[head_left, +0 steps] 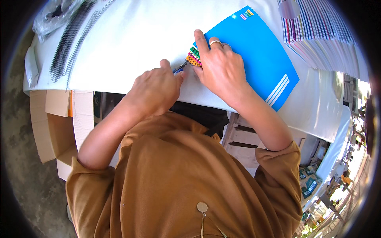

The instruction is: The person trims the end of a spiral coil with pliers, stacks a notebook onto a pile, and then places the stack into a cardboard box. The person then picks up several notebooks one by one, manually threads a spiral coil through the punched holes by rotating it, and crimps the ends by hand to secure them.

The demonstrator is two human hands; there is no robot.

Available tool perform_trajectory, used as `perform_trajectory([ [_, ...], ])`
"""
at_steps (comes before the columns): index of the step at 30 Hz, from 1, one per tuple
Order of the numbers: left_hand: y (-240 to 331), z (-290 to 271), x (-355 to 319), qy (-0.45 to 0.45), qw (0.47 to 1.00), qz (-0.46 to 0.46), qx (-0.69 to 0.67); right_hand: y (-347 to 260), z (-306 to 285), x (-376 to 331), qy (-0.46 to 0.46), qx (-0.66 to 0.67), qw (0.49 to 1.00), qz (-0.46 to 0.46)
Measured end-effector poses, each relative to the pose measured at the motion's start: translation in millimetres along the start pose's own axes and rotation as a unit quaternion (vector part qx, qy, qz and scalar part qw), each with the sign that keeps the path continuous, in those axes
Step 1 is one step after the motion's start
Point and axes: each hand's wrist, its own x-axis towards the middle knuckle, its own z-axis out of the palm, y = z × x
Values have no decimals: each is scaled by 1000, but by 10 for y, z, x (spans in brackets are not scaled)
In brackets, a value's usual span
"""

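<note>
A blue-covered notebook point(258, 51) lies slanted on the white table, its near-left corner by my hands. Layered, colourful edges point(193, 57) in green, pink and orange show at that corner. My right hand point(220, 63), with rings on it, rests on the cover and grips the notebook's left edge, index finger stretched out and thumb at the corner. My left hand point(156, 89) is closed around a small plier-like cutting tool point(179, 69) with blue on its handles. The tool's metal tip meets the coloured corner; most of its handle is hidden in my fist.
Black spiral binding coils point(71, 43) lie at the table's far left beside clear plastic wrap point(53, 20). A tall stack of spiral-bound notebooks point(321, 35) stands at the far right. An open cardboard box point(59, 127) sits below the table's left edge.
</note>
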Motion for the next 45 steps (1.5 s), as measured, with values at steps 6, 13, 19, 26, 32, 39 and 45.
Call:
perform_trajectory([
  [6,-475,-490,6,-79,996,-10,-38,177,-175,12,3,118,992,-44],
  [13,-714,-339,158,299,797,88,-517,-405,-586,496,118,535,836,-33],
  [19,-590,-562,73,202,256,48,-944,-1164,-142,905,195,367,902,-117],
  [26,-1902,-1843,557,170,-36,245,-954,-920,-671,897,238,403,873,-139],
  [32,-2226,-2513,501,305,222,170,-910,-33,-756,-475,-96,41,967,233],
  [39,251,-526,-182,56,866,454,-201,-13,-1130,-1573,-175,108,971,120],
  [45,977,79,-284,2,858,476,-195,256,-2087,-894,243,-181,946,-117],
])
